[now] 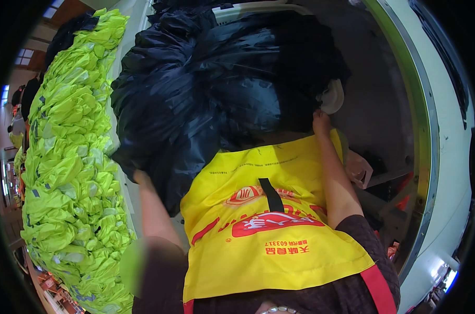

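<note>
A large, bunched heap of black fabric [195,89] lies in front of me, smooth and slightly shiny. It spills over a white plastic basket [258,8], whose rim shows at the far side. My left hand [139,177] is at the heap's near left edge, with its fingers hidden by the folds. At the right edge of the heap my right hand [321,122] is closed, just below a curved white plastic piece [332,97]. What its fingers hold is too dark to make out.
A tall pile of neon yellow-green fabric pieces [72,172] runs along the left, beside a pale table edge [123,183]. I wear a yellow apron [269,246]. To the right stand a metal-edged frame [428,115] and a pale pink bag [359,170] low down.
</note>
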Demonstrator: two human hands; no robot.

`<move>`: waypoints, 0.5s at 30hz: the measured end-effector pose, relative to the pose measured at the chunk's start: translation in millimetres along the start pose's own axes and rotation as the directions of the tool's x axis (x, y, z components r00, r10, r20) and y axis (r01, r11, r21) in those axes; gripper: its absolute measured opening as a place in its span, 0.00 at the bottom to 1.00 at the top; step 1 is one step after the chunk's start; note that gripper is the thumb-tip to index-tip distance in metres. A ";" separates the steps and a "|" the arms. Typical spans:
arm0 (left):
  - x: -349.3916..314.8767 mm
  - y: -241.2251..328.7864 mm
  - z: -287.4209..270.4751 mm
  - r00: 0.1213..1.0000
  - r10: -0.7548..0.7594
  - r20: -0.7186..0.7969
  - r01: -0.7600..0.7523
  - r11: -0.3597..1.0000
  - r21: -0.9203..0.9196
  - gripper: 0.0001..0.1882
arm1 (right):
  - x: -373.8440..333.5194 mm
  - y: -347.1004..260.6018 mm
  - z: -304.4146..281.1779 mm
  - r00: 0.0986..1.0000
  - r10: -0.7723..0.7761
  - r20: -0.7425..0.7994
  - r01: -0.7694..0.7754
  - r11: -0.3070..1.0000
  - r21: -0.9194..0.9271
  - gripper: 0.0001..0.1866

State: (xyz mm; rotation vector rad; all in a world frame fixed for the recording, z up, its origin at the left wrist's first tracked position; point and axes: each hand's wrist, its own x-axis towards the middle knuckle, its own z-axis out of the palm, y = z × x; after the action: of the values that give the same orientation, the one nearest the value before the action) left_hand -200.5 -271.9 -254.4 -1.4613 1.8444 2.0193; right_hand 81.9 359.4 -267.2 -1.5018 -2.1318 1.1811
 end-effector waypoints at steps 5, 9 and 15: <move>-38.3 -21.4 23.7 0.996 -0.077 0.054 0.072 0.993 0.097 0.10 | 11.1 19.3 6.3 0.971 0.206 -0.120 -0.170 0.951 0.257 0.19; -61.6 4.9 -3.7 0.997 -0.009 0.070 -0.004 0.982 0.187 0.09 | 4.5 10.8 -17.8 0.999 0.018 0.039 -0.019 1.000 0.018 0.17; -247.6 68.3 2.6 0.227 0.966 -0.127 -0.917 0.255 0.307 0.22 | -51.5 -47.2 -82.3 0.977 -0.210 -0.020 0.208 0.942 0.264 0.13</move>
State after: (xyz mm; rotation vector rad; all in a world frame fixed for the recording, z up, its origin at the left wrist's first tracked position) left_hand -104.7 -157.6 -45.2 -0.4492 3.5768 1.7798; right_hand 124.6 345.8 -168.9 -1.1276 -1.9853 1.3321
